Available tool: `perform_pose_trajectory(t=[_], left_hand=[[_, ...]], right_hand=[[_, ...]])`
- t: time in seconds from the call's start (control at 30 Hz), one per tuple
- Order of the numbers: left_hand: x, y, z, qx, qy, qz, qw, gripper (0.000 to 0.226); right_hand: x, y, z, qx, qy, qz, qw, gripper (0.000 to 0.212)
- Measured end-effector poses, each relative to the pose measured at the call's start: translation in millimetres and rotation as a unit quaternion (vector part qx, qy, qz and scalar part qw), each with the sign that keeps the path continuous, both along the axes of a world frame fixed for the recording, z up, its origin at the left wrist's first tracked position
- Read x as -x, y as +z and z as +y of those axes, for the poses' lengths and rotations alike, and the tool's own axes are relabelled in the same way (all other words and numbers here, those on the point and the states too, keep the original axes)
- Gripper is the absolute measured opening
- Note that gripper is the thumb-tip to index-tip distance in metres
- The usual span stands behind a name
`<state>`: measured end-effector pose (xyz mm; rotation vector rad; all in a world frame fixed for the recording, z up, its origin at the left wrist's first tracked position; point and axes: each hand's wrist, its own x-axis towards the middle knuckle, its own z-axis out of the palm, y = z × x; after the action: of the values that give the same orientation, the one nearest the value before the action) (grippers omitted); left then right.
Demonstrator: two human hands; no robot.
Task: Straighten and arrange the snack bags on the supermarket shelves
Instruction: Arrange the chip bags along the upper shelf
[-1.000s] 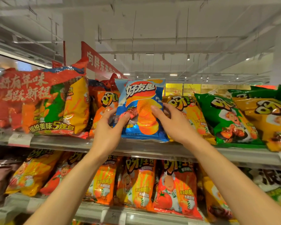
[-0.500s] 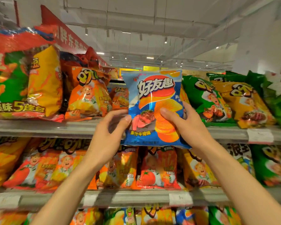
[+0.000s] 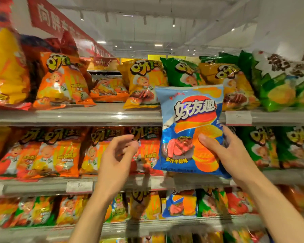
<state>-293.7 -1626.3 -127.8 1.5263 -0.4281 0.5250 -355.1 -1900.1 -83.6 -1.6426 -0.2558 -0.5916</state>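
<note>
Relocation step, I judge: my right hand [image 3: 230, 156] grips the glossy blue plastic chip bag [image 3: 191, 130] before the grey metal shelf edge [image 3: 77, 117], left hand [image 3: 118, 155] loosely curled, empty; next, find its matching row.

A supermarket aisle is filling the frame. Grey metal shelves [image 3: 74, 116] are running across it in tiers, each one carrying rows of bright snack bags [image 3: 63, 83]. White price tags [image 3: 238, 118] are sitting on the shelf edges. A red banner [image 3: 60, 23] is hanging at upper left, and ceiling spotlights [image 3: 173, 23] are glowing above.
</note>
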Motion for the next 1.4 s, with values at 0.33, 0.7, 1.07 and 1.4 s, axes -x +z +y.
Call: perform_pose_trajectory(t=[0.33,0.7,1.07,1.4], left_hand=[[58.8,-27.2,-160.2,0.010,-0.004,0.021,1.000,0.015],[61.2,17.4,-309.6,-0.015,-0.036,0.002,0.999,0.024],[16.3,41.4,-437.4,-0.008,-0.081,-0.046,0.996,0.016],[21.1,55.6,-509.3,-0.035,-0.033,-0.064,0.997,0.020]], right_hand=[[57.9,-34.2,-163.3,-0.058,-0.015,0.020,0.998,0.051],[82.4,-22.5,-314.5,-0.073,-0.058,0.012,0.996,0.044],[48.5,10.4,-430.5,-0.025,-0.067,-0.002,0.997,0.041],[29.9,18.1,-509.1,-0.031,-0.015,-0.020,0.999,0.035]])
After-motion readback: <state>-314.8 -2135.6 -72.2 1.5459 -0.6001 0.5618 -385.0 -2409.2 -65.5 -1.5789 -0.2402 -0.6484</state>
